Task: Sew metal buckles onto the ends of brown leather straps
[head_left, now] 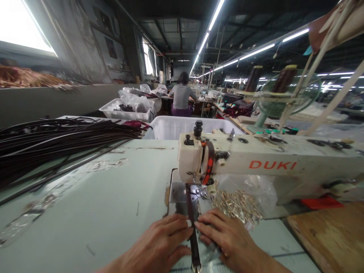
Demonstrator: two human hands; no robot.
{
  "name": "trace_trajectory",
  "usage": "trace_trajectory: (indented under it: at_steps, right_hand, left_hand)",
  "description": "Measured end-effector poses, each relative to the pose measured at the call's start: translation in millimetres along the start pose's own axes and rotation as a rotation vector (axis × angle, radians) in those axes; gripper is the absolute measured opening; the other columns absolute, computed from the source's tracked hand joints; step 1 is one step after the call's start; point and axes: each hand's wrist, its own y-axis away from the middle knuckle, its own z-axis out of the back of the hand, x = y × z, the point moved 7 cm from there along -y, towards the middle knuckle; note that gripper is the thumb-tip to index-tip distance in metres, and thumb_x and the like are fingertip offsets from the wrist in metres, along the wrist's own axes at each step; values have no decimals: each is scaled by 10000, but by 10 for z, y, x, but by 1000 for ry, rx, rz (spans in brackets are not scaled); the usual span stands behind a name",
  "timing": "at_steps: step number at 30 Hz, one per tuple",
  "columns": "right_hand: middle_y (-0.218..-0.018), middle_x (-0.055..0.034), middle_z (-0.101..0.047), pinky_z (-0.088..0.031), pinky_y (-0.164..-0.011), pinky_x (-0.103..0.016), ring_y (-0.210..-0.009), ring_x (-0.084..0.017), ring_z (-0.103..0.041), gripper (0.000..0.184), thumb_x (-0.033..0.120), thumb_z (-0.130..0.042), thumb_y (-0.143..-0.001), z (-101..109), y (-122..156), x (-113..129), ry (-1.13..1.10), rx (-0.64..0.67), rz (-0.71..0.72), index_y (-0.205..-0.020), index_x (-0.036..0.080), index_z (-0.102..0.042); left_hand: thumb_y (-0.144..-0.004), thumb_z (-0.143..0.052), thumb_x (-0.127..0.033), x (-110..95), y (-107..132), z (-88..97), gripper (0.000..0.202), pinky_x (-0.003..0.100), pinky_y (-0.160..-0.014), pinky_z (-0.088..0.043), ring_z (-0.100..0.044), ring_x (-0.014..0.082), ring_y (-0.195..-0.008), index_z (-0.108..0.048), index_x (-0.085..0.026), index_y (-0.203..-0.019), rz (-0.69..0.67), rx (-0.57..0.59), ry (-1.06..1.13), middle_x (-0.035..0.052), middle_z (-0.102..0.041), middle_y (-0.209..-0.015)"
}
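A narrow dark brown strap (pixel 193 240), leather-like, runs lengthwise under the head of a sewing machine (pixel 196 161). A metal ring or clasp (pixel 196 268) sits at its near end, partly cut off by the picture's edge. On the strap's left side, my left hand (pixel 167 240) has its fingers together and pressed to the edge, a white wrap on one fingertip. From the right, my right hand (pixel 227 237) holds bent fingertips against the opposite edge; its thumb is mostly hidden. The strap's far part lies on the metal needle plate (pixel 178 197).
A pile of gold-coloured metal clasps (pixel 237 204) lies right of the needle. Many dark straps (pixel 57 144) cover the table's left side. Behind the machine stands a white bin (pixel 170 125). A wooden board (pixel 330 231) is at right. A person (pixel 182 98) sits farther back.
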Motion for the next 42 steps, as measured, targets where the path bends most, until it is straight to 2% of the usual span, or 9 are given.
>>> trace_trajectory:
  at_steps: [3, 10, 15, 19, 22, 26, 31, 37, 42]
  right_hand:
    - [-1150, -22, -596, -506, -845, -305, -1056, -181, -506, 345, 246, -451, -925, 9, -16, 5, -15, -2, -4, -1268, 259, -489]
    - [-1112, -34, -599, -499, -782, -281, -1019, -178, -529, 310, 261, -500, -904, 38, 38, -27, -12, -35, -44, -1212, 251, -529]
    - [-884, -46, -622, -490, -649, -316, -822, -205, -588, 484, 593, -501, -811, 251, 109, -154, 66, -187, -242, -1134, 241, -577]
    - [-1020, -66, -579, -499, -692, -325, -877, -199, -596, 397, 459, -329, -948, 288, 84, -230, 105, -130, -456, -1252, 269, -499]
    - [-1042, -88, -550, -501, -736, -357, -916, -221, -577, 367, 348, -317, -961, 249, -4, -176, 114, -87, -477, -1269, 228, -477]
    - [-1040, -96, -546, -488, -752, -368, -927, -239, -561, 241, 250, -391, -930, 185, -130, -109, 63, -36, -480, -1106, 173, -536]
    - [-1004, -101, -566, -469, -702, -341, -882, -237, -565, 169, 250, -424, -916, 136, -242, -49, 37, -34, -445, -1002, 145, -525]
    - [-992, -85, -590, -446, -654, -311, -873, -227, -579, 143, 152, -410, -908, 19, -336, -7, 181, 0, -335, -981, 150, -533]
    - [-943, -51, -590, -452, -677, -319, -841, -208, -573, 179, 343, -519, -887, 119, -200, -113, 67, -38, -380, -944, 174, -534]
  left_hand:
    - [-930, -448, -252, -18, -27, 19, 217, 261, -908, -513, -589, 179, -1025, -587, -158, -1068, 3, -24, 8, 74, -640, -1034]
    - [-952, -385, -228, 106, 10, -95, 259, 260, -956, -477, -554, 149, -1073, -528, -218, -1167, 110, 2, 53, 44, -581, -1166]
    - [-947, -385, -237, 225, -131, -43, 262, 324, -856, -516, -588, 174, -949, -469, -198, -1192, 260, 38, 70, 59, -603, -1060]
    - [-916, -455, -231, 214, -367, 13, 208, 351, -783, -516, -583, 210, -908, -561, -181, -1088, 315, 61, -37, 60, -614, -964]
    - [-920, -418, -194, 187, -453, 7, 203, 330, -748, -497, -578, 207, -878, -615, -176, -872, 315, 51, -98, 55, -611, -912]
    - [-922, -358, -167, 262, -366, 25, 186, 319, -696, -474, -570, 189, -789, -528, -166, -848, 406, -54, -50, 56, -583, -863]
    - [-921, -314, -167, 301, -289, -21, 180, 335, -696, -470, -552, 194, -776, -470, -174, -832, 437, -77, 12, 59, -540, -851]
    - [-924, -241, -136, 242, -315, -73, 252, 329, -747, -493, -561, 179, -842, -483, -161, -858, 367, -61, 13, 104, -500, -1039]
    - [-940, -383, -287, 212, -150, 81, 208, 285, -757, -516, -602, 155, -816, -560, -179, -929, 302, 77, 46, 54, -562, -1011]
